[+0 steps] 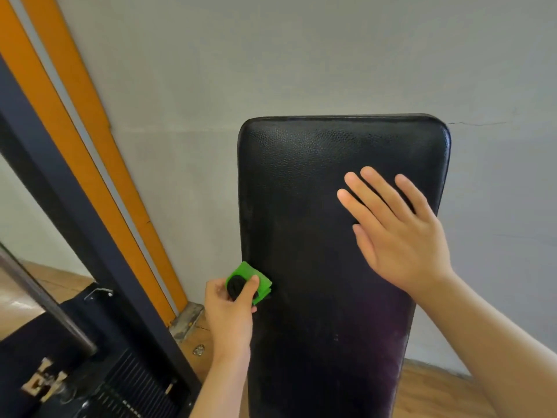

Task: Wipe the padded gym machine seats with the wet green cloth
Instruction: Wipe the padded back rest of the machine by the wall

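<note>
Green cloth (pixel 248 270) folded small, at left edge of black pad (pixel 301 182), lower half; dark round patch on it, we cannot tell what. Our left hand (pixel 229 312) pinches it, thumb on top. Right hand (pixel 401 239) flat, fingers straight, over pad's upper right; touching or hovering, we cannot tell.

Risks, as we judge: bunched cloth covers narrow strip, so patches get missed; pinch may slip off edge; wet vinyl slick under bracing palm.

Pad's long axis runs bottom-to-top of view, rounded end toward grey wall (pixel 301 55); cloth's corner points up-left.

green cloth (pixel 254 277), black pebbled seat pad (pixel 316 206)
</note>
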A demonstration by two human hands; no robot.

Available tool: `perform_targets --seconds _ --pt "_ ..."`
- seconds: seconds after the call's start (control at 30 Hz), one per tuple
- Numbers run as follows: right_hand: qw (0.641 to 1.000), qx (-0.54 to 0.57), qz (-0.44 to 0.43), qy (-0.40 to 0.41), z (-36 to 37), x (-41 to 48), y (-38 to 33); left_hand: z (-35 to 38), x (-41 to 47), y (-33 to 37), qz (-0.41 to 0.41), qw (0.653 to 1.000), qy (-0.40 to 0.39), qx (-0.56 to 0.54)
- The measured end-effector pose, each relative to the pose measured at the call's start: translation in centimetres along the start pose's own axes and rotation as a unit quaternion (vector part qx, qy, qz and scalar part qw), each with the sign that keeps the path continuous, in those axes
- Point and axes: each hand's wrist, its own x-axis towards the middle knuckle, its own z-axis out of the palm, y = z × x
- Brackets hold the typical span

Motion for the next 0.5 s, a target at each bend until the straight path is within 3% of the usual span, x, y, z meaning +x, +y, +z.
perform_targets --seconds 0.13,0.3,0.5 --pt "1.000 0.005 0.000 -0.003 0.1 -0.1 -0.1 1.6 1.2 4.5 0.073 0.996 -0.025 -0.040" --pt "1.000 0.011 0.003 -0.004 -0.1 0.0 0.0 3.4 4.2 9.1 0.182 0.983 -0.008 -0.013" --pt "1.000 0.009 0.002 -0.008 -0.1 -0.1 0.1 3.0 4.3 7.2 0.133 0.990 0.021 -0.031"
